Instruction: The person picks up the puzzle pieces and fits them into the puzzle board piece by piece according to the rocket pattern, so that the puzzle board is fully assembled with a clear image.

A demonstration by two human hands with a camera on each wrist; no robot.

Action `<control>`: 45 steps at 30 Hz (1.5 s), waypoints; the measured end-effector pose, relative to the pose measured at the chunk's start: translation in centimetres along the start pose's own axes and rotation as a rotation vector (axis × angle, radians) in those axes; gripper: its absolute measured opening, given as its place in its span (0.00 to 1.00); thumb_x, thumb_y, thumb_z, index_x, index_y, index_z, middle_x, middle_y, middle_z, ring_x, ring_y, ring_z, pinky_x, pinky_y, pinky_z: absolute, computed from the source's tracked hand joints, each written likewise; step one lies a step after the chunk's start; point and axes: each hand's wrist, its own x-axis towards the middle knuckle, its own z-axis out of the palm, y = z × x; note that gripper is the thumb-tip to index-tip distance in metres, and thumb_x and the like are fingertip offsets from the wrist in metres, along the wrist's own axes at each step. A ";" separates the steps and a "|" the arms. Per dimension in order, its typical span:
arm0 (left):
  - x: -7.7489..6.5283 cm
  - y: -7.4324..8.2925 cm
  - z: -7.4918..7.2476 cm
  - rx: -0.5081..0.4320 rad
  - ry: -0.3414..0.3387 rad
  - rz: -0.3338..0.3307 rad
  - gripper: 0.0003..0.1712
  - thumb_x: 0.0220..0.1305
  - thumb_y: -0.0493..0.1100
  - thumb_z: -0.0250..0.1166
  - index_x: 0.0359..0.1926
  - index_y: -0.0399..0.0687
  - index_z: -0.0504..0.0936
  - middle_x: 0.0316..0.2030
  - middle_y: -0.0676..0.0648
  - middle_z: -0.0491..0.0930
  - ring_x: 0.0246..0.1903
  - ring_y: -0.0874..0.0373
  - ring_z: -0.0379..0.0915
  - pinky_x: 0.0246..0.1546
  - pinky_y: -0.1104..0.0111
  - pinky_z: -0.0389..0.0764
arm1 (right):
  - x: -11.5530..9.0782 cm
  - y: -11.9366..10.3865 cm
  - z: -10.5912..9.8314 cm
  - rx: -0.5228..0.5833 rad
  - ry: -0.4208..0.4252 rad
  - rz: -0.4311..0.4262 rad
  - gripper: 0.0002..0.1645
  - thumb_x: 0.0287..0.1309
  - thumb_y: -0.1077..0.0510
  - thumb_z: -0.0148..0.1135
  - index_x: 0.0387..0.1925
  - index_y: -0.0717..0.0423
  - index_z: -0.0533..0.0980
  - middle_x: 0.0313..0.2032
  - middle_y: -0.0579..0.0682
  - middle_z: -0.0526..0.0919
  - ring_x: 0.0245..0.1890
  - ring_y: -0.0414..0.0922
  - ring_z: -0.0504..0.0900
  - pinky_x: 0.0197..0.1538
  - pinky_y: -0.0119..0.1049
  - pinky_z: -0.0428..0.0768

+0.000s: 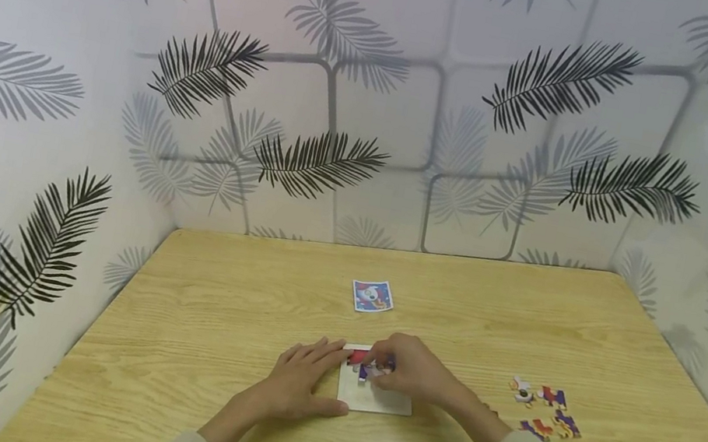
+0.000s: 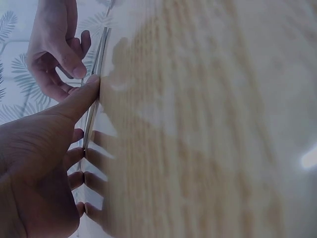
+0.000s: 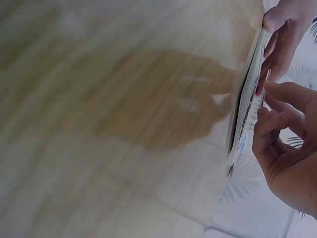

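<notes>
A square white puzzle board (image 1: pixel 382 403) lies on the table with a few fitted red and purple pieces (image 1: pixel 358 357) along its far side. My left hand (image 1: pixel 296 380) rests at the board's left edge, fingers spread and fairly straight, thumb touching the near left corner. Over the board, my right hand (image 1: pixel 411 371) pinches a puzzle piece (image 3: pixel 269 75) between thumb and fingers. In the right wrist view the piece shows edge-on, tilted and close over the board. The right hand hides part of the board's far right side in the head view.
Several loose puzzle pieces (image 1: pixel 566 425) lie to the right on the wooden table (image 1: pixel 242 288), some partly behind the right forearm. A small square picture card (image 1: pixel 372 297) lies beyond the board. A leaf-patterned wall (image 1: pixel 369 216) stands along the table's far edge.
</notes>
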 end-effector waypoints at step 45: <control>0.1 -0.4 0.3 0.006 0.007 0.012 0.49 0.62 0.67 0.64 0.77 0.54 0.58 0.78 0.47 0.53 0.78 0.40 0.45 0.74 0.38 0.43 | 0.9 -1.9 1.7 0.005 -0.006 0.096 0.12 0.49 0.65 0.74 0.39 0.56 0.88 0.36 0.46 0.83 0.36 0.43 0.78 0.37 0.32 0.76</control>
